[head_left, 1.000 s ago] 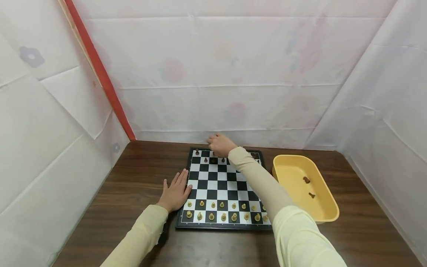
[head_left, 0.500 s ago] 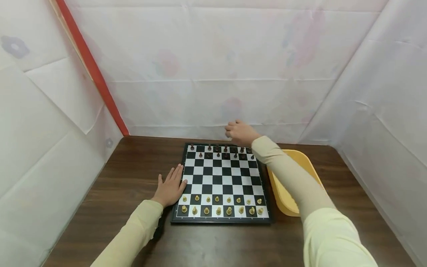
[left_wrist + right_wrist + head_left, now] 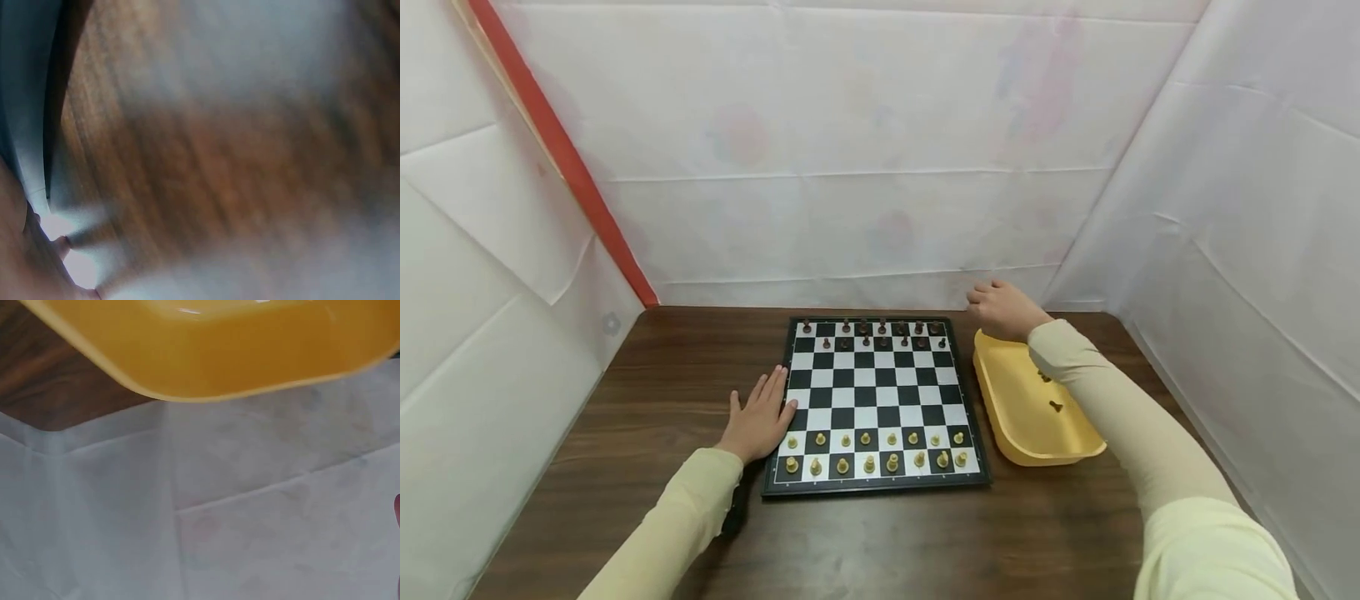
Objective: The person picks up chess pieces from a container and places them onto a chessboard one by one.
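Observation:
A black-and-white chessboard [image 3: 872, 392] lies on the brown table [image 3: 662, 392]. Dark pieces [image 3: 880, 331] stand in its two far rows and light pieces [image 3: 876, 450] in its two near rows. My left hand [image 3: 760, 421] rests flat on the table, its fingertips touching the board's left edge. My right hand [image 3: 1000, 308] hovers over the far end of the yellow tray [image 3: 1022, 433], fingers curled in, with nothing visible in them. Two dark pieces [image 3: 1056, 407] lie in the tray. The right wrist view shows only the tray's underside [image 3: 219, 356]. The left wrist view is a blur of the wooden table [image 3: 219, 156].
White sheeting [image 3: 880, 167] walls in the table at the back and both sides, with a red strip [image 3: 557, 150] at the left. The tray sits just right of the board. Bare wood [image 3: 887, 542] lies in front of the board.
My right hand has lifted from the board's far row and swung right to above the tray's far end. The head view has shifted. My left hand has stayed flat by the board.

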